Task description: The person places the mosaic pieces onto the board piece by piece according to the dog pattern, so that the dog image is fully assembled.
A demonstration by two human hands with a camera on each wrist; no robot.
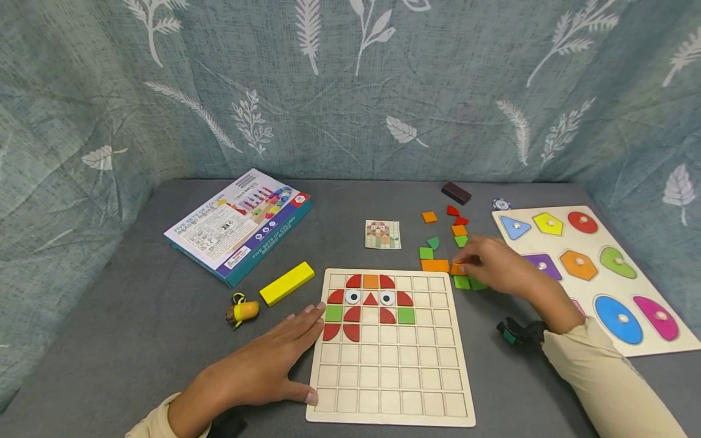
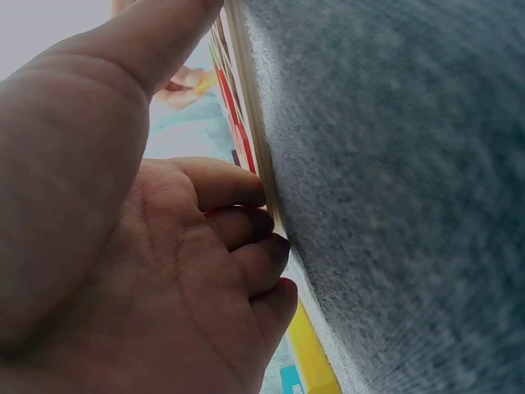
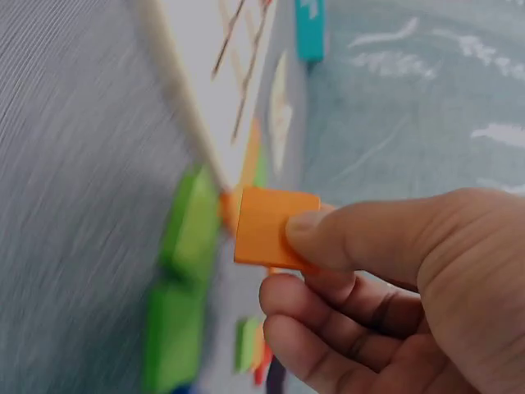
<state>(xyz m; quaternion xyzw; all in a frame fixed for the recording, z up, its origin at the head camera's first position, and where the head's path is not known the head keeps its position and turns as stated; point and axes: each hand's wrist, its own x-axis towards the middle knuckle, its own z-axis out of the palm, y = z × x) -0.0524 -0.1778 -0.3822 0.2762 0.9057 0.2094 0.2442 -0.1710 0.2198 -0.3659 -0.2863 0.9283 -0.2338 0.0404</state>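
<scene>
A wooden grid board (image 1: pixel 389 377) lies flat with red, orange and green tiles and two eye tiles in its upper left cells. My left hand (image 1: pixel 263 362) rests along the board's left edge, fingers extended and thumb near the lower corner. In the right wrist view my right hand (image 3: pixel 369 279) pinches an orange square tile (image 3: pixel 264 226) between thumb and finger. That hand is just off the board's upper right corner, over loose green tiles (image 1: pixel 462 282) and beside an orange tile pair (image 1: pixel 434 265).
A pattern card (image 1: pixel 383 235) lies behind the board. To the right is a knobbed shape puzzle (image 1: pixel 594 286); a dark block (image 1: pixel 456 193) is farther back. On the left are a boxed set (image 1: pixel 241 225), a yellow bar (image 1: pixel 287 283) and a bee-like toy (image 1: pixel 242 311).
</scene>
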